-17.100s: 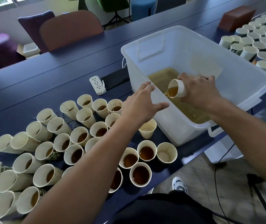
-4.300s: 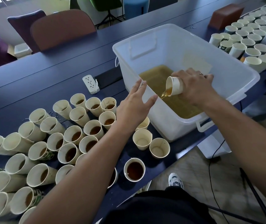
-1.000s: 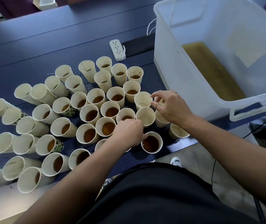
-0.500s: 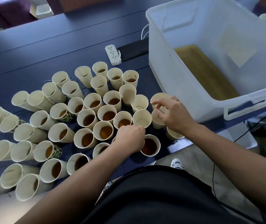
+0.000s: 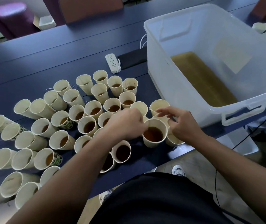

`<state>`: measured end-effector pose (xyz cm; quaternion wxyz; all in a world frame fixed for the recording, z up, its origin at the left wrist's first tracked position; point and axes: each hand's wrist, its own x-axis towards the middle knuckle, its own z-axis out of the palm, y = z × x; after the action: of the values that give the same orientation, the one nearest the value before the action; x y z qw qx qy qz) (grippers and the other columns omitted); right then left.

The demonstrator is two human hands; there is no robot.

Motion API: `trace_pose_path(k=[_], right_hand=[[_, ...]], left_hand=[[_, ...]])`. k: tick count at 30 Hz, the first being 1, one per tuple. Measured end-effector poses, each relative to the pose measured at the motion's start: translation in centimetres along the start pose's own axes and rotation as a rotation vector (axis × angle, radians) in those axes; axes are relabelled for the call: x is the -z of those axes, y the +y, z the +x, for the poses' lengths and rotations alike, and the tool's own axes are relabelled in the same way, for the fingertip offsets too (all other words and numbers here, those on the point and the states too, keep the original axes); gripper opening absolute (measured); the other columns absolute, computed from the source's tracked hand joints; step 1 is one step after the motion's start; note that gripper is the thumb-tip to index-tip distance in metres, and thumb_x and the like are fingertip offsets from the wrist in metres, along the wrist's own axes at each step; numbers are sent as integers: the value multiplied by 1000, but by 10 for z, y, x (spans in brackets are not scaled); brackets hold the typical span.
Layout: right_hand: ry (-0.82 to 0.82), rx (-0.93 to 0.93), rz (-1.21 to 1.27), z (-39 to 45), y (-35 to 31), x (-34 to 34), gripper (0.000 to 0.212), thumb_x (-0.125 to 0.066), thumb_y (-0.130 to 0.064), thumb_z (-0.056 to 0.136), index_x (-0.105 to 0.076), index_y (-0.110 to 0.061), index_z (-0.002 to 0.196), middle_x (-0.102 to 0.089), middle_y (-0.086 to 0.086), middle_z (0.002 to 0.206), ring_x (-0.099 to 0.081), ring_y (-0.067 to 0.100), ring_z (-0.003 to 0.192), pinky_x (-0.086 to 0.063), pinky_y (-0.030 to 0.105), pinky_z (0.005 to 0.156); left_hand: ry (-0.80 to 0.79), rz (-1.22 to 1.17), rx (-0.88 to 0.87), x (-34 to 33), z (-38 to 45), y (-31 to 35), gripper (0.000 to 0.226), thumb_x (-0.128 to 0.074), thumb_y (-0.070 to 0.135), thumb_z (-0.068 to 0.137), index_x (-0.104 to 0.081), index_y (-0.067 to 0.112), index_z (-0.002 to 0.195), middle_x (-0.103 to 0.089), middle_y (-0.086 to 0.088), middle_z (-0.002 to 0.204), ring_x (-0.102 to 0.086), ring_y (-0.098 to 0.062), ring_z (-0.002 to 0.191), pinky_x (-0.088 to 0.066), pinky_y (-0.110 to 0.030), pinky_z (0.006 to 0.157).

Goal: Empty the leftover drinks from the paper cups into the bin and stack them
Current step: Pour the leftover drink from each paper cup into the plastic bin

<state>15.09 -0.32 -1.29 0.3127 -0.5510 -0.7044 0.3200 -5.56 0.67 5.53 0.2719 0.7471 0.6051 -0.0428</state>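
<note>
I see my left hand (image 5: 125, 123) with its grip curled round the rim side of a cream paper cup full of dark brown drink (image 5: 154, 133), raised just above the dark blue tabletop (image 5: 32, 62). My right hand (image 5: 182, 125) hangs loose-fingered just beside it over the emptied cream cups (image 5: 159, 105), holding nothing that I can make out. The translucent white plastic bin (image 5: 242, 101), brown liquid pooled inside, stands near on the right. I'd judge the cup brim-heavy: keep it level, pass it across low, tip only once over the bin's rim, and mind the white power strip (image 5: 112, 63) behind the full cups.
</note>
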Motion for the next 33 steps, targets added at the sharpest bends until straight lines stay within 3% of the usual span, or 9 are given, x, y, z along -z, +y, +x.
trace_pose_path(k=[3, 10, 14, 18, 21, 23, 25, 30, 33], right_hand=[[8, -15, 93, 3, -5, 3, 54, -58, 7, 90, -64, -41, 114, -71, -17, 104, -66, 5, 100, -53, 18, 85], [19, 77, 198, 7, -30, 14, 76, -60, 5, 75, -39, -34, 137, -52, -36, 119, -54, -1, 117, -44, 11, 93], [152, 93, 292, 13, -48, 18, 79, -82, -20, 75, -34, -27, 138, -51, -30, 122, -55, 4, 117, -47, 18, 95], [353, 80, 337, 25, -61, 31, 85, -92, -25, 64, -41, -18, 131, -60, -12, 116, -59, 0, 105, -47, 16, 88], [408, 75, 343, 33, -63, 43, 82, -90, -30, 61, -48, -12, 129, -66, 2, 115, -64, 16, 106, -53, 35, 92], [420, 76, 339, 37, -63, 53, 75, -89, -29, 62, -52, -12, 125, -68, 2, 113, -66, 19, 105, -54, 44, 91], [455, 88, 295, 38, -64, 65, 69, -88, -24, 65, -51, -12, 122, -68, -3, 110, -66, 14, 101, -54, 37, 88], [490, 93, 138, 47, -53, 98, 70, -88, -15, 71, -43, -9, 125, -57, -16, 103, -56, -8, 91, -45, 9, 75], [467, 62, -15, 54, -41, 117, 74, -87, -22, 74, -40, -11, 130, -54, -11, 108, -56, 5, 96, -46, 16, 75]], left_hand=[[80, -100, -28, 27, 2, 7, 34, -58, 34, 85, -65, 8, 65, -66, -10, 69, -61, -30, 70, -53, -44, 63], [278, -265, -36, 80, 4, 28, 33, -65, 27, 85, -64, 12, 56, -44, 6, 43, -41, -14, 48, -37, -26, 54], [344, -311, -112, 99, 4, 43, 29, -64, 26, 85, -72, 3, 69, -39, 5, 42, -35, -11, 41, -35, -21, 45], [369, -357, -182, 106, 5, 60, 31, -65, 24, 84, -68, -4, 71, -38, -2, 49, -29, -11, 43, -29, -21, 42], [371, -377, -209, 109, 5, 71, 32, -65, 25, 85, -68, -1, 66, -37, -1, 49, -28, -12, 44, -29, -21, 43], [376, -447, -235, 110, 6, 74, 40, -65, 26, 91, -67, 13, 53, -39, 3, 46, -29, -10, 43, -28, -19, 42], [401, -561, -269, 109, 9, 76, 46, -62, 30, 97, -68, 22, 52, -46, 3, 50, -34, -10, 45, -31, -19, 45], [433, -614, -282, 95, 21, 75, 30, -61, 27, 99, -74, 12, 77, -56, 5, 59, -41, -3, 41, -33, -17, 49], [412, -565, -256, 78, 35, 72, 21, -66, 30, 95, -73, 19, 78, -61, 9, 64, -47, -3, 52, -40, -24, 59]])
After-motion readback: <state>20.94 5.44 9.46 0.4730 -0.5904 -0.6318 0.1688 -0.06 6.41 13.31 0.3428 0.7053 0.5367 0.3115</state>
